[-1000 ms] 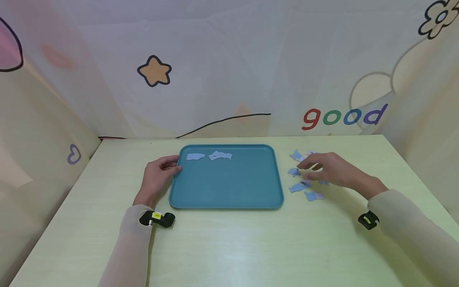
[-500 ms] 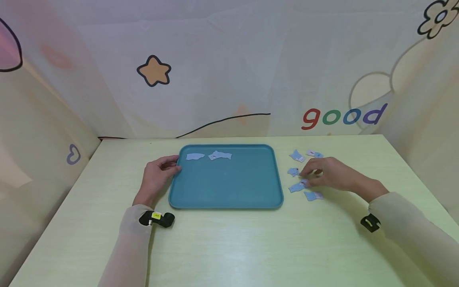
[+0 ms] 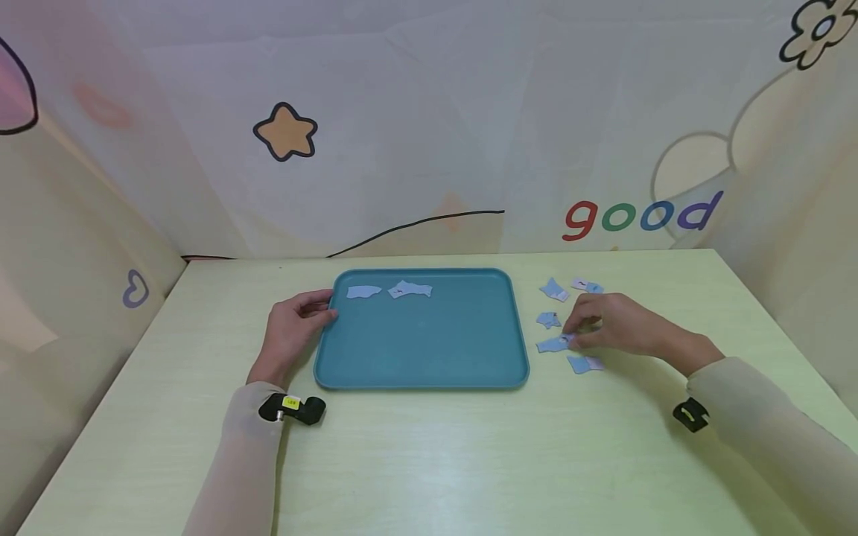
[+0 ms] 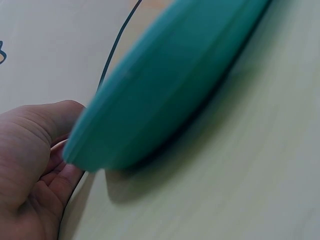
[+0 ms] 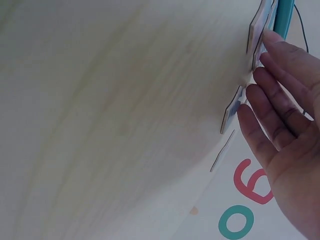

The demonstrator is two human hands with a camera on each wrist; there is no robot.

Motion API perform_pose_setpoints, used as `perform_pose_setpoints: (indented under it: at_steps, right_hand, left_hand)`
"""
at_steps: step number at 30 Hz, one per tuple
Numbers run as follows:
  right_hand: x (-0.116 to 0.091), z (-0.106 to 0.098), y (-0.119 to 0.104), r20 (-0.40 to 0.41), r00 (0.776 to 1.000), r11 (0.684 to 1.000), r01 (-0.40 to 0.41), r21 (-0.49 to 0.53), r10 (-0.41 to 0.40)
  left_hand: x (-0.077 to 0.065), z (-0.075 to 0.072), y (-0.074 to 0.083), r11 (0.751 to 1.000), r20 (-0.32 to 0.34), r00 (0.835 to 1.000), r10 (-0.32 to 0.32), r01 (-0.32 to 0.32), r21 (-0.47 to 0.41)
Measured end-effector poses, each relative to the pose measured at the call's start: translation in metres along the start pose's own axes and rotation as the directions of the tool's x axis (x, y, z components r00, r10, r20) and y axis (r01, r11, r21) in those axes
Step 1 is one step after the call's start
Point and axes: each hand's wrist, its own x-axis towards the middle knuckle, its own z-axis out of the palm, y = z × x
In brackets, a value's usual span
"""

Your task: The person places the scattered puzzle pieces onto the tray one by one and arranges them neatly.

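Observation:
In the head view, my left hand point(image 3: 291, 331) grips the left edge of a teal rectangular tray point(image 3: 422, 357). The left wrist view shows the tray's rim point(image 4: 150, 90) against the thumb and fingers. Two pale blue irregular puzzle pieces lie along the tray's far edge: one plain point(image 3: 364, 292), one jagged point(image 3: 410, 289). Right of the tray, my right hand point(image 3: 620, 324) pinches the right end of a long blue puzzle piece point(image 3: 551, 345) between thumb and forefinger, at table level. The right wrist view shows the other fingers point(image 5: 262, 130) loosely extended; the pinch itself is partly hidden.
More puzzle pieces lie around the right hand: a blue one point(image 3: 548, 320), a pointed one point(image 3: 553, 289), a pink-and-blue one point(image 3: 588, 286) and another two-tone one point(image 3: 585, 364). A printed cloth point(image 3: 415, 149) hangs behind the pale wooden table point(image 3: 429, 461).
My right hand has come down from above the pieces to the long puzzle piece, which has shifted slightly left. The left hand and tray stay in place.

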Motion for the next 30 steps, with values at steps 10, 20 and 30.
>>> perform_pose_setpoints:
  at_steps: [10, 20, 30]
  right_hand:
    - [-0.0002, -0.0016, 0.0000, 0.028, 0.999, 0.999, -0.036, 0.022, 0.035]
    - [0.0001, 0.0013, 0.0000, 0.034, 0.996, 0.995, -0.079, 0.053, 0.077]
    - [-0.0040, -0.0034, 0.0006, -0.010, 0.996, 0.992, -0.084, 0.097, 0.085]
  left_hand:
    - [0.0007, 0.0000, -0.0004, 1.000, -0.004, 1.000, -0.001, 0.001, 0.004]
    - [-0.0003, 0.0000, 0.0009, 1.000, -0.004, 1.000, 0.003, -0.003, 0.015]
    - [-0.0003, 0.0002, 0.0004, 1.000, -0.001, 1.000, 0.011, -0.011, 0.018]
